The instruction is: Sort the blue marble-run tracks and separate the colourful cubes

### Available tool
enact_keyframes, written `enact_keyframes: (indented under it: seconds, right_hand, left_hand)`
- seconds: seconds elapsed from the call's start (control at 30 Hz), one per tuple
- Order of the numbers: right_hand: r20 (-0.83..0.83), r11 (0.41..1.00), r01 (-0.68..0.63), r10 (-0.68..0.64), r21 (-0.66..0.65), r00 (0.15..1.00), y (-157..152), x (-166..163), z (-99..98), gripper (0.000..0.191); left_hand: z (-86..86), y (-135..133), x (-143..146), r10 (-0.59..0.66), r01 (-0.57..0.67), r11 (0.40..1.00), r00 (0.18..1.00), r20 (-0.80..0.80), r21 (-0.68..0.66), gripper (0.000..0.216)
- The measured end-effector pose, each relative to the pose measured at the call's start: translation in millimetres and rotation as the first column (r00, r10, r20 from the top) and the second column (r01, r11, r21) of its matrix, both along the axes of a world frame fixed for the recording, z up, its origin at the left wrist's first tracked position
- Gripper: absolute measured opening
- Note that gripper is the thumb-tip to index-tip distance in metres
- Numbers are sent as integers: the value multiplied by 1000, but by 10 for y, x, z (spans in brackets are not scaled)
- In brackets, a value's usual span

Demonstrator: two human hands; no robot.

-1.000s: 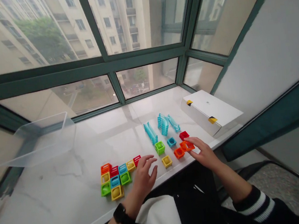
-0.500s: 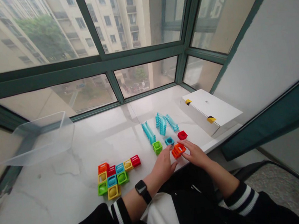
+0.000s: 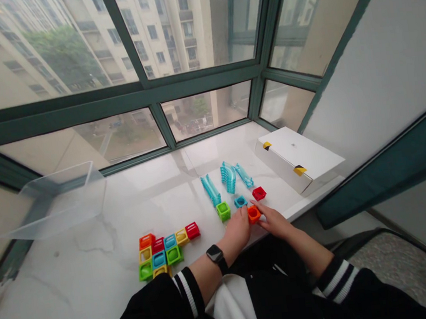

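Observation:
Both of my hands meet around an orange cube block (image 3: 254, 213) near the front edge of the white marble sill (image 3: 93, 257). My left hand (image 3: 239, 227), with a black watch on the wrist, grips it from the left. My right hand (image 3: 271, 219) closes on it from the right. Just beyond lie a green cube (image 3: 223, 210), a small blue cube (image 3: 240, 201) and a red cube (image 3: 258, 193). A joined cluster of coloured cubes (image 3: 164, 248) lies to the left.
Several turquoise ramp pieces (image 3: 226, 178) stand behind the loose cubes. A white box (image 3: 298, 158) with yellow-black tape sits at the right end of the sill. A clear plastic tub (image 3: 53, 200) rests at the far left by the window.
My left hand left the cube cluster and moved right to the orange block. My right hand drew in toward it, and both now close on it. The yellow loose cube is no longer visible.

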State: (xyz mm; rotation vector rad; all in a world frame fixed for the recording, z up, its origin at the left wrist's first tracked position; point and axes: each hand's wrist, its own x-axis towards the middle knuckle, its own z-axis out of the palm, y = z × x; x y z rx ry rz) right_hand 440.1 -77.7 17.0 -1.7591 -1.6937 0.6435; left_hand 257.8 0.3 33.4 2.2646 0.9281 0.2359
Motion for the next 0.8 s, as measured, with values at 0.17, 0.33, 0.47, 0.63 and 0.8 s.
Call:
enact_keyframes:
  seconds: [0.17,0.33,0.47,0.63,0.8]
  right_hand:
    - [-6,999,15,-16,-45,1000,13,-6,23,77]
    - [26,999,-2,3,-42,1000,38,10,34,75]
    - [78,999,-27,30,-38,997,44,48,5,73]
    - [139,997,-75,79,-34,987,49,107,-28,72]
    - [169,996,-76,83,-45,982,64,110,11,69]
  left_hand:
    - [-37,33,-19,-9,8,1000,1000,-8,-11,32]
    - [-89,69,-24,-19,19,1000,1000,-2,18,41]
    - [-106,95,-26,-12,12,1000,1000,9,11,41]
    - [-71,104,-43,-17,16,1000,1000,21,5,40]
    - [-21,87,-53,2,-2,1000,1000,29,-8,40]
